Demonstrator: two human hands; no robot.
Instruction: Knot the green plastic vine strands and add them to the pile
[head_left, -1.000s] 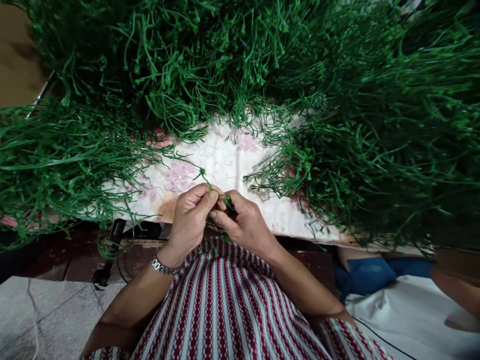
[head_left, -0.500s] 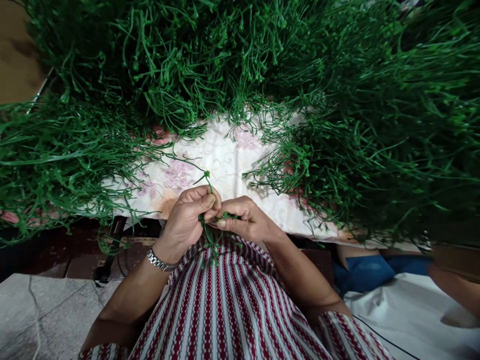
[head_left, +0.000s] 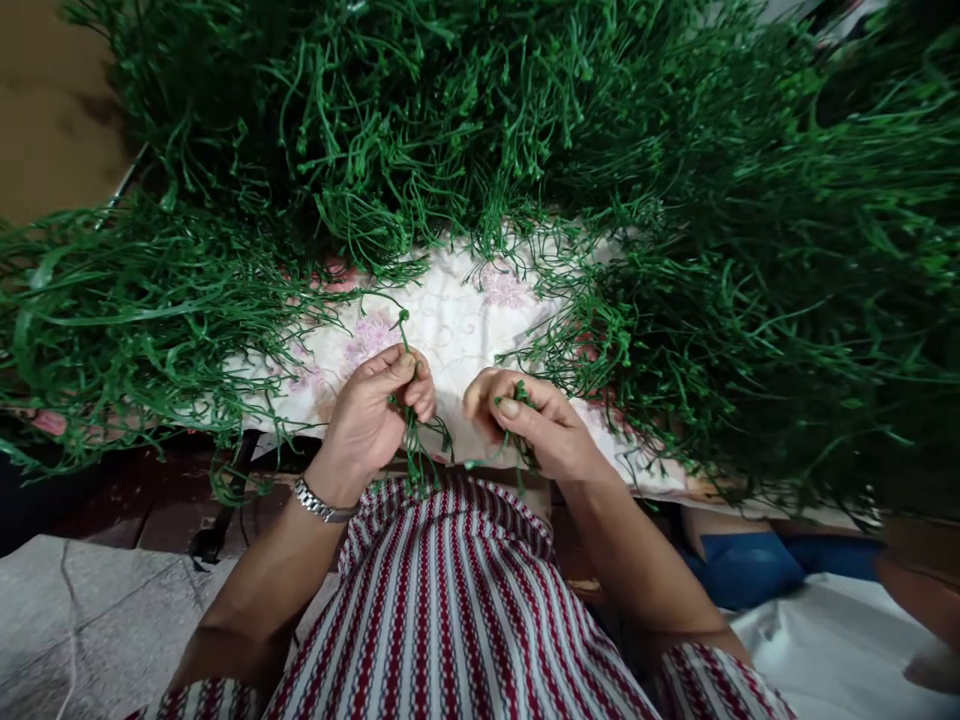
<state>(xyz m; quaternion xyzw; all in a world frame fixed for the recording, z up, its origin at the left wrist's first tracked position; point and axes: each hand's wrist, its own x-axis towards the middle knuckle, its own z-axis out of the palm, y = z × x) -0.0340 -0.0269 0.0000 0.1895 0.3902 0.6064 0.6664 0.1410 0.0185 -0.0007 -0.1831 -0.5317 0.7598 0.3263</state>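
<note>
My left hand (head_left: 375, 410) is closed around a small bunch of thin green stems (head_left: 415, 455) that hang down from the fist, with one stem tip sticking up above the fingers. My right hand (head_left: 536, 425) is pinched on a few separate green stems (head_left: 517, 400). The two hands are a short way apart, above the front edge of a white cloth with pink flowers (head_left: 450, 320). A metal watch (head_left: 319, 503) is on my left wrist. My red and white striped garment (head_left: 457, 610) lies below the hands.
Large heaps of green stems (head_left: 750, 250) ring the cloth at the back, left and right. Dark wooden boards (head_left: 150, 500) and a grey stone floor (head_left: 75, 610) lie at the lower left. Blue and white fabric (head_left: 795, 590) sits at the lower right.
My hands were pressed together on one bunch of stems. They have now pulled apart, the right hand moving right with a few stems and the left keeping the rest.
</note>
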